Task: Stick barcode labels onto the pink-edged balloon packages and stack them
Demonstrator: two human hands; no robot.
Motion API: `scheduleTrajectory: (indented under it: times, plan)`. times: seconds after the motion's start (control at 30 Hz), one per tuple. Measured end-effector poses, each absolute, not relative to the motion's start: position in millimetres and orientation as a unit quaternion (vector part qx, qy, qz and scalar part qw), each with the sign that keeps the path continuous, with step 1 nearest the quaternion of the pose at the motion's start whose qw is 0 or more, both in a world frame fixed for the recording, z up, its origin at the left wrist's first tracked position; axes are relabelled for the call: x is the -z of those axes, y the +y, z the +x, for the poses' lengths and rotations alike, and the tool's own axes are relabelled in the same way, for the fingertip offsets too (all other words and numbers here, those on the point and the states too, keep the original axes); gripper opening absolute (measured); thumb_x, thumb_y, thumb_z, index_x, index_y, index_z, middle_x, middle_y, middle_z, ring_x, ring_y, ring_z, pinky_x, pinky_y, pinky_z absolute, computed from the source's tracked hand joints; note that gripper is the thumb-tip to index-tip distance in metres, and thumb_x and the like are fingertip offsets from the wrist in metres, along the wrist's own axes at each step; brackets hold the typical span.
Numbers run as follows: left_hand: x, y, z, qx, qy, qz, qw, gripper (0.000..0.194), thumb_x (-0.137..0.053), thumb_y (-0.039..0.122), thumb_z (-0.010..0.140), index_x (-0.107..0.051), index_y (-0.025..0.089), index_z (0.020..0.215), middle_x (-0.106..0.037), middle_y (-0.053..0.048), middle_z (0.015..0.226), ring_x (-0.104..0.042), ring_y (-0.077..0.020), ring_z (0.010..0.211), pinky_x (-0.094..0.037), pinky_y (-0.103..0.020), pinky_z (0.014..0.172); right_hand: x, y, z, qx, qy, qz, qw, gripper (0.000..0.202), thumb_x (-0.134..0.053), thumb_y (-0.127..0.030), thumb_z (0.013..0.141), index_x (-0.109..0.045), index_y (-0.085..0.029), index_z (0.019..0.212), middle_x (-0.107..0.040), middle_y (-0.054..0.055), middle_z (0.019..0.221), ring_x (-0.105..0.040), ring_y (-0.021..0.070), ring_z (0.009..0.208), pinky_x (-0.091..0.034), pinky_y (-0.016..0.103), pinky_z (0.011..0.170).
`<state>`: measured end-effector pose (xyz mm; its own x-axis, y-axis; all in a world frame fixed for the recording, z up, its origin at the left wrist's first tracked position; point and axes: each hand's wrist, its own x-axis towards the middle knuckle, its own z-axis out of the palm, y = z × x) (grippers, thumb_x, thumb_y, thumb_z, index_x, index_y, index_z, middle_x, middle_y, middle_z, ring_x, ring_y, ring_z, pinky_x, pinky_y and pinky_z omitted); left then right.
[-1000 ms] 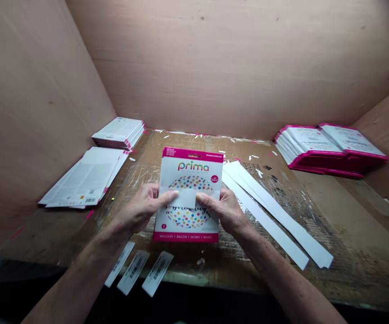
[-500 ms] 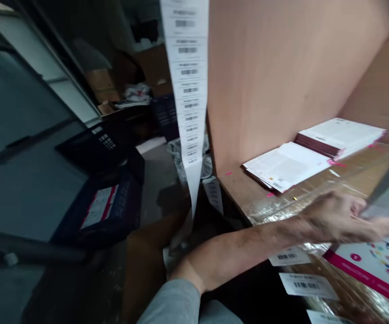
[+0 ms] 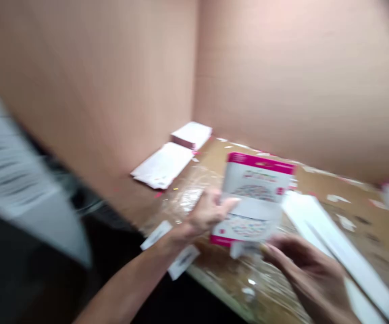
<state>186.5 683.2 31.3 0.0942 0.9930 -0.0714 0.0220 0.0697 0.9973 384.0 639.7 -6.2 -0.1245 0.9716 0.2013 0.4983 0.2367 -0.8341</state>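
Note:
My left hand (image 3: 208, 211) grips the left edge of a flat printed packet (image 3: 255, 208), its thumb lying across the front. The packet is white with magenta bands at top and bottom, a hang hole and coloured dots, and is held up above the table. Close to its lower right corner is my right hand (image 3: 309, 270), thumb and fingers pinched together on what looks like a small white label (image 3: 237, 250) at the packet's bottom edge. Motion blur hides the exact grip.
Two stacks of white cards (image 3: 167, 163) lie by the left panel (image 3: 113, 90). Long white strips (image 3: 323, 225) lie right on the cardboard-covered table (image 3: 316, 182), among plastic film and scraps. White labels (image 3: 183, 261) stick out at the front edge. A long paper strip (image 3: 19, 166) hangs left.
The view has swung right, and the hanging strip has shifted to the left edge. My right hand has come into view at the packet, which now shows in full in my left hand.

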Motion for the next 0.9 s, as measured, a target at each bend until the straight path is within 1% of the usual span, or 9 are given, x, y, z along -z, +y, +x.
scheduleTrajectory:
  times: [0.03, 0.1, 0.17, 0.23, 0.33, 0.43, 0.6, 0.73, 0.9]
  plan:
    - [-29.1, 687.5, 188.5, -0.454, 0.481, 0.518, 0.543, 0.028, -0.062, 0.040, 0.076, -0.070, 0.013, 0.073, -0.072, -0.007, 0.070, -0.065, -0.0212, 0.063, -0.046, -0.028, 0.053, -0.7, 644.3, 387.8, -0.330, -0.648, -0.547, 0.415, 0.025, -0.070, -0.051, 0.076, -0.068, -0.027, 0.074, -0.069, 0.005, 0.071, -0.064, 0.0213, 0.062, -0.055, 0.032, 0.055]
    - [-22.5, 699.1, 192.7, -0.444, 0.450, 0.530, 0.565, 0.030, -0.063, 0.039, 0.079, -0.071, 0.010, 0.080, -0.073, -0.009, 0.073, -0.066, -0.0220, 0.065, -0.049, -0.029, 0.055, -10.4, 658.4, 391.2, -0.379, -0.581, -0.545, 0.471, 0.029, -0.075, -0.048, 0.071, -0.066, -0.021, 0.070, -0.067, 0.004, 0.067, -0.061, 0.0181, 0.059, -0.053, 0.031, 0.056]
    - [-17.0, 707.0, 197.1, -0.441, 0.456, 0.516, 0.575, 0.032, -0.067, 0.041, 0.078, -0.071, 0.010, 0.084, -0.074, -0.009, 0.074, -0.068, -0.0234, 0.065, -0.052, -0.030, 0.057, -15.4, 671.4, 391.6, -0.401, -0.549, -0.537, 0.501, 0.029, -0.076, -0.046, 0.071, -0.065, -0.019, 0.070, -0.064, 0.002, 0.064, -0.058, 0.0146, 0.057, -0.051, 0.028, 0.055]
    - [-13.5, 709.0, 199.8, -0.438, 0.474, 0.507, 0.571, 0.034, -0.070, 0.044, 0.075, -0.071, 0.011, 0.082, -0.074, -0.009, 0.073, -0.068, -0.0240, 0.063, -0.052, -0.030, 0.055, -17.2, 678.9, 390.5, -0.414, -0.535, -0.527, 0.515, 0.028, -0.076, -0.044, 0.071, -0.065, -0.018, 0.072, -0.063, 0.001, 0.063, -0.056, 0.0128, 0.057, -0.049, 0.026, 0.055]
    - [-9.0, 708.5, 200.1, -0.441, 0.486, 0.512, 0.554, 0.032, -0.071, 0.045, 0.075, -0.069, 0.013, 0.073, -0.072, -0.006, 0.065, -0.066, -0.0208, 0.056, -0.049, -0.026, 0.048, -17.2, 684.6, 388.9, -0.430, -0.531, -0.509, 0.523, 0.028, -0.075, -0.043, 0.073, -0.064, -0.018, 0.073, -0.062, 0.000, 0.064, -0.055, 0.0118, 0.058, -0.046, 0.024, 0.054]
    - [-5.6, 710.4, 199.0, -0.449, 0.489, 0.518, 0.540, 0.033, -0.071, 0.044, 0.074, -0.065, 0.014, 0.064, -0.068, -0.003, 0.059, -0.062, -0.0178, 0.052, -0.047, -0.025, 0.048, -15.6, 691.6, 388.7, -0.425, -0.539, -0.502, 0.526, 0.027, -0.074, -0.042, 0.074, -0.063, -0.017, 0.072, -0.062, 0.000, 0.064, -0.054, 0.0115, 0.058, -0.045, 0.024, 0.054]
    - [-6.8, 712.9, 200.2, -0.431, 0.499, 0.513, 0.549, 0.033, -0.072, 0.046, 0.073, -0.068, 0.013, 0.071, -0.072, -0.006, 0.065, -0.068, -0.0231, 0.060, -0.052, -0.029, 0.054, -9.3, 700.9, 388.5, -0.406, -0.539, -0.530, 0.513, 0.028, -0.072, -0.044, 0.074, -0.064, -0.017, 0.073, -0.065, 0.003, 0.067, -0.057, 0.0139, 0.060, -0.046, 0.026, 0.055]
    - [-9.5, 712.5, 201.6, -0.436, 0.511, 0.503, 0.544, 0.034, -0.075, 0.047, 0.069, -0.069, 0.014, 0.069, -0.072, -0.005, 0.062, -0.067, -0.0222, 0.055, -0.052, -0.029, 0.053, -4.4, 703.6, 387.3, -0.399, -0.536, -0.541, 0.511, 0.029, -0.071, -0.045, 0.075, -0.063, -0.018, 0.072, -0.067, 0.004, 0.069, -0.059, 0.0153, 0.061, -0.049, 0.027, 0.057]
    - [-11.9, 712.8, 201.7, -0.436, 0.510, 0.492, 0.555, 0.034, -0.077, 0.047, 0.065, -0.070, 0.014, 0.069, -0.073, -0.006, 0.064, -0.067, -0.0231, 0.056, -0.052, -0.029, 0.052, -0.7, 707.9, 386.1, -0.416, -0.528, -0.531, 0.517, 0.030, -0.072, -0.047, 0.074, -0.064, -0.018, 0.073, -0.069, 0.004, 0.071, -0.062, 0.0164, 0.062, -0.051, 0.028, 0.058]
